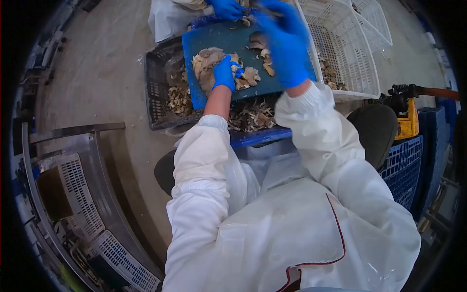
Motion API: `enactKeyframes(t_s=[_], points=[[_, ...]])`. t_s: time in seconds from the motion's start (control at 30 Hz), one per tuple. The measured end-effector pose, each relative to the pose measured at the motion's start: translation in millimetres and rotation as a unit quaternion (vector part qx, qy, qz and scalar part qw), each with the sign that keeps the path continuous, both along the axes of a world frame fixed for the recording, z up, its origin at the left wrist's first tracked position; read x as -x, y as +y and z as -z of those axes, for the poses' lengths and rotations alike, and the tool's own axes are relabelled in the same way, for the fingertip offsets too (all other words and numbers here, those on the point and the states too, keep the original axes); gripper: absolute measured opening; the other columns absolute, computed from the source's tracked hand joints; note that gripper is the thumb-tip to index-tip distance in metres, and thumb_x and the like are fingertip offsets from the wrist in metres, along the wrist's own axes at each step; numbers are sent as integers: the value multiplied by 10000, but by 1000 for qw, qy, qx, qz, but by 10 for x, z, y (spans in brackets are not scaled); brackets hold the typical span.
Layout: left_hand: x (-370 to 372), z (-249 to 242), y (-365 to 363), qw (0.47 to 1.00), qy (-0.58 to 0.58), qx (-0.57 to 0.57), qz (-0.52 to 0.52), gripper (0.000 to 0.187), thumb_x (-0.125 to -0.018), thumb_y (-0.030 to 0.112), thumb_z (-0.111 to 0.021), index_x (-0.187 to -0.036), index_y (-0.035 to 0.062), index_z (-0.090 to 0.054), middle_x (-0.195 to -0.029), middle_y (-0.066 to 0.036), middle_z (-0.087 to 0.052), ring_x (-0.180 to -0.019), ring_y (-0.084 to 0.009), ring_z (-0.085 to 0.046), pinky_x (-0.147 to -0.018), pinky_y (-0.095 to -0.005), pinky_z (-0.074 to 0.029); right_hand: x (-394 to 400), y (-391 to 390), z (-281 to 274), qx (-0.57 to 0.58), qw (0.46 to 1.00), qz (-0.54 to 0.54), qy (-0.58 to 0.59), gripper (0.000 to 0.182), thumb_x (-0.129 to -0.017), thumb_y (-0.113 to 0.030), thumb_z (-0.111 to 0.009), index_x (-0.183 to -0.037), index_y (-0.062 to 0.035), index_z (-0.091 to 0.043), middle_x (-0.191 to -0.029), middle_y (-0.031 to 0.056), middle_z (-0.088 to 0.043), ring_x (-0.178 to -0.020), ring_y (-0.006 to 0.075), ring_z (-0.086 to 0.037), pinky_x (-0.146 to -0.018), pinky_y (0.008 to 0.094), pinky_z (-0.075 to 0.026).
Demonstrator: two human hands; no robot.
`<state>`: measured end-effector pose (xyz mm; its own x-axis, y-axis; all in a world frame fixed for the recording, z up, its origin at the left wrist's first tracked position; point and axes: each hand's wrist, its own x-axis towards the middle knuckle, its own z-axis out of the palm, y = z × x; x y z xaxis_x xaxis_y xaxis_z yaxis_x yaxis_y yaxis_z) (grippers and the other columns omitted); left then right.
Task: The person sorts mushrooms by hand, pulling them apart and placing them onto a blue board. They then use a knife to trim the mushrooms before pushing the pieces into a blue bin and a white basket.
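Note:
A blue-green cutting board [265, 86] lies before me with grey-brown oyster mushrooms [208, 59] on its left side. My left hand [224, 74], in a blue glove, is closed around part of the mushroom cluster, its fingertips showing among the pale pieces. Over the board's right side is my right hand [287, 48], also blue-gloved and smeared by motion; its fingers cannot be made out. Just left of it are smaller mushroom pieces [267, 61], partly covered by the hand.
Another person's blue-gloved hand [226, 9] is at the board's far edge. A black crate [155, 92] with mushroom scraps [253, 114] sits under the board. To the right stands a white basket [348, 53] with mushroom pieces inside. A metal frame [104, 170] stands at the left.

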<state>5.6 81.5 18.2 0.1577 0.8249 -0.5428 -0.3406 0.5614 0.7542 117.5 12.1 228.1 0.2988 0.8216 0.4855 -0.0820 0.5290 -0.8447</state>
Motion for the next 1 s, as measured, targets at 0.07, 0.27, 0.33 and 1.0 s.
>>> enactKeyframes(t_s=[0.07,0.27,0.33,1.0], points=[[-35,227,59,992,-48,-54,-100,322,-833,269,-517,-907,-43,-542,-843,-182,-587,-649,-243,-578,-540,-322,-466,346,240,-19,-29,976,-82,-199,287,-784,-100,-620,-1060,-43,-564,-930,52,-611,-893,112,-571,-784,259,-472],[203,31,7,980,-189,-54,-2,263,-797,33,-454,-1033,-82,-473,-949,-198,-543,-819,-286,-548,-697,-351,-461,36,461,529,102,965,-47,-239,275,-745,-187,-607,-1002,-93,-631,-875,103,-651,-758,223,-624,-701,320,-494],[205,-155,-54,975,-220,-38,-13,270,-784,-31,-423,-1044,-99,-450,-946,-188,-539,-840,-294,-535,-734,-358,-463,-208,397,1048,226,910,30,-347,261,-724,-216,-624,-948,-84,-642,-875,117,-647,-778,211,-628,-703,326,-492],[1081,-404,323,806,523,-171,-218,261,-677,30,-520,-893,42,-666,-860,-165,-646,-767,-250,-617,-702,-343,-472,-482,244,1820,279,892,132,-331,284,-764,-163,-583,-1039,-91,-594,-944,170,-606,-798,304,-602,-719,379,-477]])
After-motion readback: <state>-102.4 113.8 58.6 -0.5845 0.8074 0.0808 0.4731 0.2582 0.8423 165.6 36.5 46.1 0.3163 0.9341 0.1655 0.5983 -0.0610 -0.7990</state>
